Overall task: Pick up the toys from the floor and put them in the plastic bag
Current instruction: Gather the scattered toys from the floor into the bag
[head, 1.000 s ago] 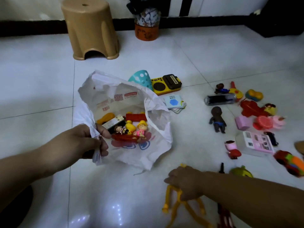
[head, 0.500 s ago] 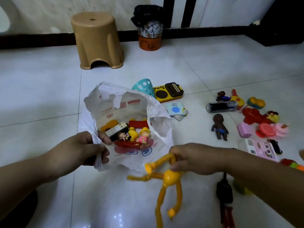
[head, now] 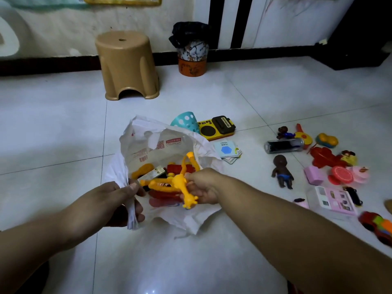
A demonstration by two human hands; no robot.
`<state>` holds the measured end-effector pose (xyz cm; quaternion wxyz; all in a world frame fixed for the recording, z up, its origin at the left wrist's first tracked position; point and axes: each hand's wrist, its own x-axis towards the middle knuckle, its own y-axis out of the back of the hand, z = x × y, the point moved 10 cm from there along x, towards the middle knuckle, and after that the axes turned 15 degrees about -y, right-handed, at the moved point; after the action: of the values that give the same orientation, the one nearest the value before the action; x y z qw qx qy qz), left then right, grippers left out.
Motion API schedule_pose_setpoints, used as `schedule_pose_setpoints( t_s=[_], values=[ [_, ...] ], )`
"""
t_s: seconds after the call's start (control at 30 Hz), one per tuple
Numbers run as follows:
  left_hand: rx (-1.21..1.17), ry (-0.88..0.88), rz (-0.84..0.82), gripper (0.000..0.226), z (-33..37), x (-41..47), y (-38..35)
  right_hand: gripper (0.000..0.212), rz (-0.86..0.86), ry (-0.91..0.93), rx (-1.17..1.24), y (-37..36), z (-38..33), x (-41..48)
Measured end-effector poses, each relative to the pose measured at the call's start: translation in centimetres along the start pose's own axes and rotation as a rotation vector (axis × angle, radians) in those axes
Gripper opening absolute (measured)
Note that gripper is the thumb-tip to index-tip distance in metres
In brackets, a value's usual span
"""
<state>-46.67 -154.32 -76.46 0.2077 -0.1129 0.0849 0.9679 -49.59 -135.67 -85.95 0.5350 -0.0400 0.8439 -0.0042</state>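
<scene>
Yellow stretchy figure (head: 176,183) — right hand (head: 203,185) holds it over plastic bag (head: 146,145).

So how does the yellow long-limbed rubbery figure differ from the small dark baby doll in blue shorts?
The yellow long-limbed rubbery figure is held in the right hand over the open white plastic bag; the small dark baby doll in blue shorts lies untouched on the white tiled floor. The figure's thin limbs splay out, while the doll is compact and stubby. Both are toy figures not yet dropped into the bag.
</scene>
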Motion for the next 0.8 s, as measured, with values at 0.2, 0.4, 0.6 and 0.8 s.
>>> schedule_pose_setpoints(
  t_s=[0.2,0.4,0.6,0.8],
  values=[
    [0.016,0.016,0.094,0.039,-0.1,0.0,1.0,0.052,0.199,0.233,-0.175,0.5,-2.4,1.3],
    [0.099,0.111,0.245,0.024,-1.3,-0.1,3.4,0.09,0.444,0.301,-0.235,7.8,-3.6,-1.1],
    [0.112,0.029,0.243,0.021,-0.2,0.8,3.2,0.096,0.579,0.345,-0.165,12.5,-6.0,-2.1],
    [0.253,-0.084,0.152,0.032,2.3,2.6,0.8,0.099,0.629,0.402,-0.117,15.7,-7.1,-4.0]
  ],
)
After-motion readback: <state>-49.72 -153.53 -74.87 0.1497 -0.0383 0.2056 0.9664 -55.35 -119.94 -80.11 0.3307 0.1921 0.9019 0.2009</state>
